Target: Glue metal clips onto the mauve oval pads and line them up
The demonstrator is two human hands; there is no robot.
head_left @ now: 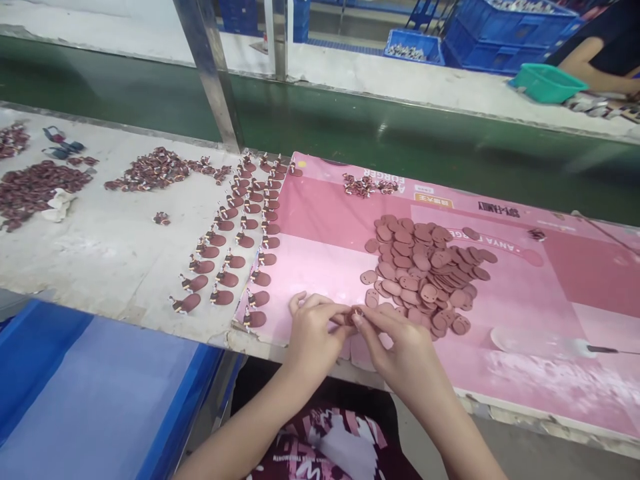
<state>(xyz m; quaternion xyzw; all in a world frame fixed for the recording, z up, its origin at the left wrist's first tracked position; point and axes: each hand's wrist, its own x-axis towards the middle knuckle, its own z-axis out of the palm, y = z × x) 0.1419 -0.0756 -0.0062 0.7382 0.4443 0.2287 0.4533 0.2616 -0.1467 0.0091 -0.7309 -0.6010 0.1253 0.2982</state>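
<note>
Near the front edge of the pink mat, my left hand and my right hand meet fingertip to fingertip. Both pinch one small brown piece, mostly covered by the fingers; its exact form cannot be made out. Just beyond my right hand lies a heap of brown oval discs, some with small holes. To the left, rows of brown oval bases with small figures stand on them, partly on the mat and partly on the white table.
Loose small figures form piles on the white table and a cluster on the mat. A metal post rises behind. A green belt runs beyond. Across it are a teal basket, blue crates and another person's arm.
</note>
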